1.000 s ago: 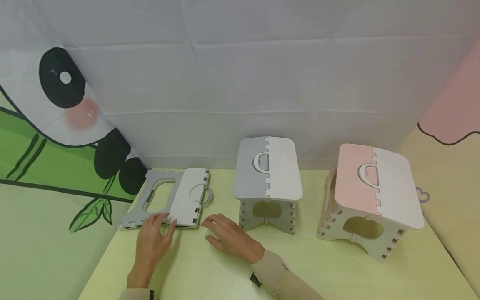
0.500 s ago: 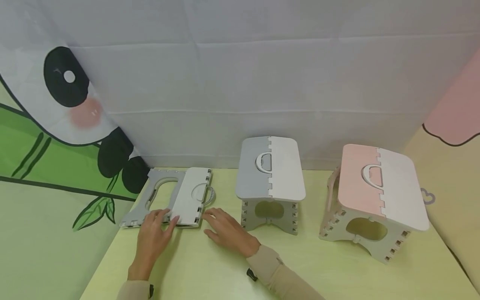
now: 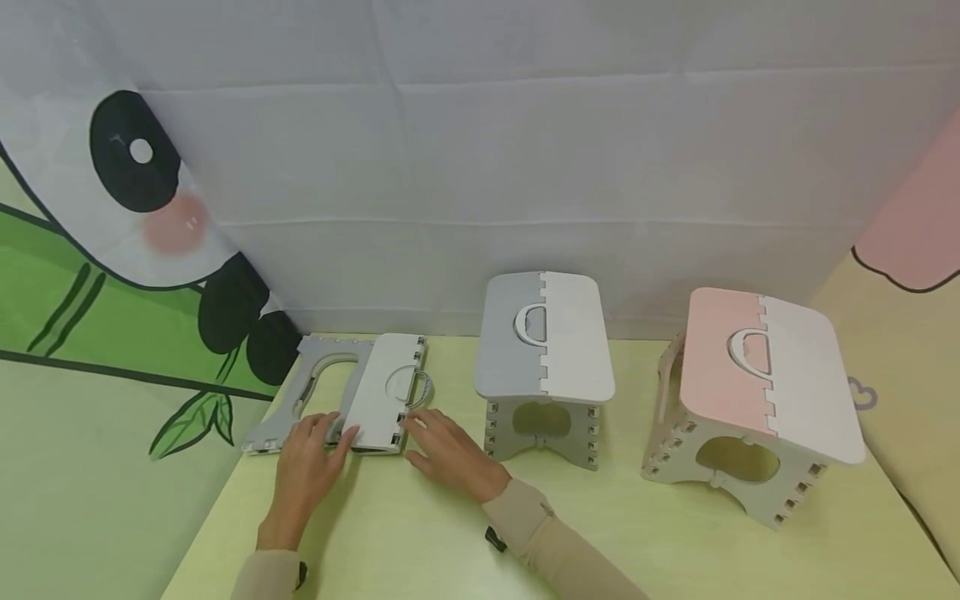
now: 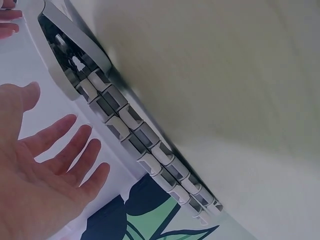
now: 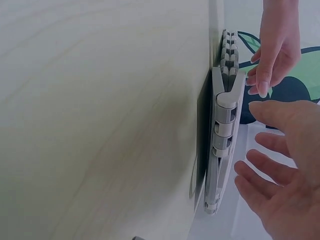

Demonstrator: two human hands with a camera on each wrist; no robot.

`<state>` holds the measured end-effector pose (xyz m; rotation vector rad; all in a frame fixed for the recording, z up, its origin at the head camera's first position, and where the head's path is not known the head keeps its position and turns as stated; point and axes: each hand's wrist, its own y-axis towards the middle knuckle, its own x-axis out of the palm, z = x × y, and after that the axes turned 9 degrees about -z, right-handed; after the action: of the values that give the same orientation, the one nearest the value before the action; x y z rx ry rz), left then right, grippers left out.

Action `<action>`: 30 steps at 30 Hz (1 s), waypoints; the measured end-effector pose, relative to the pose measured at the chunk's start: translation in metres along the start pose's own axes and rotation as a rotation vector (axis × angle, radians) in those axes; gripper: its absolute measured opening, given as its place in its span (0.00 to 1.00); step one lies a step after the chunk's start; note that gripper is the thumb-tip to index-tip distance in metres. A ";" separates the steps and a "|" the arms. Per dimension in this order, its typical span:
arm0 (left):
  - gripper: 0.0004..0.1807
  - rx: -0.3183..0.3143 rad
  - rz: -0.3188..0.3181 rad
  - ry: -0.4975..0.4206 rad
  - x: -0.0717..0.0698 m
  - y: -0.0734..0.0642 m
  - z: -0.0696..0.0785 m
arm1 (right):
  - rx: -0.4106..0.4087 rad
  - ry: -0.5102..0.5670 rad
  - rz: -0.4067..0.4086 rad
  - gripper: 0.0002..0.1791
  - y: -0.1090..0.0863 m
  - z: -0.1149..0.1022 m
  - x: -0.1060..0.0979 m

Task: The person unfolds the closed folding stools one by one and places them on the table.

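A folded step stool (image 3: 386, 392), grey and white, lies flat at the table's back left, its thin carry handle (image 3: 422, 390) jutting from the right edge. My left hand (image 3: 306, 467) is at the stool's near edge, fingertips over the grey leg panel and thumb by the white one. In the left wrist view that hand (image 4: 50, 170) has loosely bent, spread fingers with nothing between them. Next to the stool's right edge is my right hand (image 3: 453, 454), fingertips right at the hinged side near the handle. The right wrist view shows its fingers (image 5: 267, 167) apart and holding nothing.
A grey-and-white step stool (image 3: 543, 333) stands unfolded at the middle back. Farther right stands a pink-and-white one (image 3: 772, 375), also unfolded. A pale cloth wall (image 3: 450, 167) rises behind the light wooden table (image 3: 420, 542).
My right hand has moved left and slightly forward, up to the folded stool's right edge. The left hand has stayed at the near edge. The head view has shifted a little.
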<state>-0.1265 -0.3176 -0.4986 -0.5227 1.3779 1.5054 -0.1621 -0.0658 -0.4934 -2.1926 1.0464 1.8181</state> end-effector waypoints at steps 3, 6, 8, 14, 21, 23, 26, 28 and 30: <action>0.22 -0.019 -0.021 0.002 0.000 0.000 -0.002 | 0.003 -0.003 0.001 0.23 0.003 0.001 0.003; 0.22 -0.019 -0.029 0.002 0.001 0.001 -0.004 | 0.004 -0.014 -0.008 0.23 0.006 0.001 0.005; 0.22 0.000 -0.017 0.009 0.003 0.002 -0.007 | 0.010 -0.034 -0.019 0.22 0.009 0.001 0.005; 0.23 0.038 -0.001 0.032 0.007 0.007 -0.013 | 0.050 -0.055 -0.069 0.22 0.016 0.001 0.006; 0.24 -0.015 -0.060 0.040 0.004 0.008 -0.017 | 0.074 -0.026 -0.097 0.25 0.021 0.002 0.011; 0.24 -0.019 -0.070 0.046 0.004 0.009 -0.019 | 0.078 -0.017 -0.100 0.26 0.022 0.002 0.013; 0.25 -0.024 -0.086 0.044 0.005 0.008 -0.022 | 0.085 -0.010 -0.109 0.28 0.024 0.001 0.016; 0.25 -0.029 -0.101 0.041 0.005 0.008 -0.023 | 0.086 -0.014 -0.113 0.29 0.025 0.001 0.017; 0.24 -0.035 -0.117 0.036 0.006 0.008 -0.023 | 0.087 -0.018 -0.121 0.30 0.025 0.001 0.019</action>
<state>-0.1427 -0.3355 -0.5057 -0.6440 1.3275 1.4340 -0.1758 -0.0924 -0.5022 -2.1357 0.9489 1.7057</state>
